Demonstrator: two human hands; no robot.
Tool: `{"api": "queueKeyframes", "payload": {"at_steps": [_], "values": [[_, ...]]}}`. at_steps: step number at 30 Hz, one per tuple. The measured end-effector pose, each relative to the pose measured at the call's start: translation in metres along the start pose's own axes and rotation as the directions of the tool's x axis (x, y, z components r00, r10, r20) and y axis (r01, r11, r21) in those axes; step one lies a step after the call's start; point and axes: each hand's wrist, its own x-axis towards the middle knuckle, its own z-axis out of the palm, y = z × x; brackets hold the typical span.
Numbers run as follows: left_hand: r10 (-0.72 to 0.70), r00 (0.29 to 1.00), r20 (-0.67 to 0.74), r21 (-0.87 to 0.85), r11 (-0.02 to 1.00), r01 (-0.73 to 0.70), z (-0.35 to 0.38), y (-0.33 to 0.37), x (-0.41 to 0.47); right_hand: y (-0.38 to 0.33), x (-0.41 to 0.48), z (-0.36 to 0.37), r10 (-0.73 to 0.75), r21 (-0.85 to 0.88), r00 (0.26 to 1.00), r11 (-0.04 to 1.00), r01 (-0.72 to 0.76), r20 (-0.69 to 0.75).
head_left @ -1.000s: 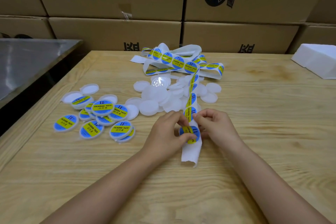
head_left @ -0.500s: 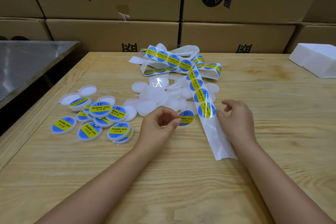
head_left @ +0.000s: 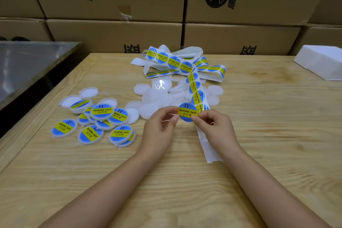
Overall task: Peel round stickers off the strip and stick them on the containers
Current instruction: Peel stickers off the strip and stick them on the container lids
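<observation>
Placement is looking like the step in hand. You are pinching one round soldering paste sticker between both hands, the left hand taking its nine o'clock edge and the right hand its three o'clock edge. The fingers of each are closing on the rim only, and the printed face is pointing up at you. It is sitting just in front of the strip, seemingly free of the backing. The strip is trailing from the tangled pile at twelve o'clock down under your right hand toward five o'clock.

Blank containers are lying heaped just beyond your fingertips at twelve o'clock. Labelled containers are gathering at nine o'clock on the table.

Next, as I am judging it, you are needing one hand freed to draw a blank container close. Then you are centring the sticker over its lid and smoothing it down from one edge, so no crease or bubble is forming. The glue side is the risk: it may be catching on your fingertips or folding on itself.
</observation>
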Motion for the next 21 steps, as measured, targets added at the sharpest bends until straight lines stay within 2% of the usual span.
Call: {"api": "queueKeyframes", "payload": {"at_steps": [2,3,4,7,8,10,12,15,16,18,19,21], "values": [[0.19,0.98,0.051,0.255,0.947,-0.197,0.003,-0.001,-0.004,0.0,0.0,0.0,-0.001,0.027,0.999,1.0,0.002,-0.046],[0.232,0.969,0.087,0.314,0.917,-0.248,0.005,-0.001,-0.006,0.0,0.0,0.0,0.006,0.049,0.998,0.999,-0.003,-0.066],[0.231,0.966,0.111,0.339,0.905,-0.256,0.006,-0.003,-0.007,0.0,0.0,0.0,0.017,0.076,0.996,0.997,-0.01,-0.087],[0.133,0.986,0.098,0.38,0.911,-0.16,0.007,-0.005,-0.007,0.001,0.001,-0.004,0.063,0.151,0.986,0.988,-0.04,-0.151],[0.137,0.983,0.118,0.443,0.879,-0.176,0.007,-0.007,-0.007,0.002,0.002,-0.006,0.073,0.162,0.984,0.986,-0.046,-0.161],[0.164,0.962,0.217,0.64,0.721,-0.267,0.008,-0.011,-0.008,0.003,0.003,-0.009,0.071,0.166,0.984,0.985,-0.044,-0.165],[0.1,0.952,0.288,0.771,0.565,-0.293,0.009,-0.015,-0.009,0.004,0.003,-0.009,0.062,0.155,0.985,0.987,-0.037,-0.16],[-0.009,0.967,0.256,0.851,0.476,-0.221,0.008,-0.02,-0.007,0.004,0.003,-0.006,0.046,0.151,0.989,0.988,-0.024,-0.143],[-0.001,0.966,0.259,0.85,0.476,-0.227,0.008,-0.019,-0.007,0.005,0.003,-0.006,0.041,0.152,0.989,0.988,-0.019,-0.141],[0.118,0.959,0.259,0.792,0.543,-0.281,0.008,-0.013,-0.007,0.005,0.002,-0.006,0.021,0.151,0.99,0.989,0.001,-0.143],[0.196,0.951,0.238,0.739,0.599,-0.308,0.008,-0.009,-0.007,0.004,0.002,-0.006,0.007,0.151,0.99,0.988,0.015,-0.142],[0.318,0.944,0.088,0.57,0.761,-0.31,0.005,-0.006,-0.009,0.003,0.002,-0.005,-0.014,0.151,0.99,0.988,0.035,-0.142]]}}
